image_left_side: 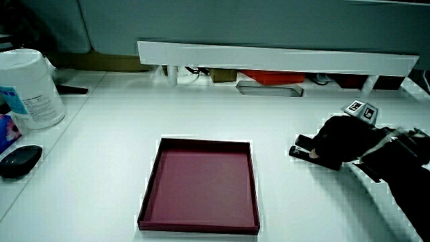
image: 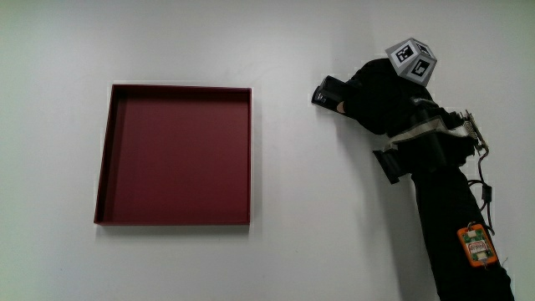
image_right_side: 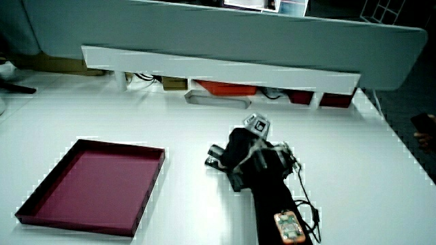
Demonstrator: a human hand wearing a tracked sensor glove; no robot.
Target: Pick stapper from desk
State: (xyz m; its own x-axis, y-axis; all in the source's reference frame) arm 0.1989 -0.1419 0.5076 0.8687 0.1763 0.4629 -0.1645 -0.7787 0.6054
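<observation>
A black stapler (image: 327,90) lies on the white table, beside the dark red tray (image: 104,159) and well apart from it. The gloved hand (image: 369,94) rests over the stapler with its fingers curled around the body, so only the stapler's end toward the tray sticks out. In both side views the stapler (image_left_side: 299,150) (image_right_side: 216,158) sits flat on the table under the hand (image_left_side: 338,144) (image_right_side: 242,155). The patterned cube (image: 412,60) sits on the back of the hand. The tray (image_left_side: 199,230) (image_right_side: 146,199) holds nothing.
A white wipes canister (image_left_side: 29,91) and a black mouse (image_left_side: 19,161) stand at the table's edge in a side view. A low white shelf (image_left_side: 269,56) runs along the partition, with a flat metal piece (image_left_side: 269,89) just in front of it.
</observation>
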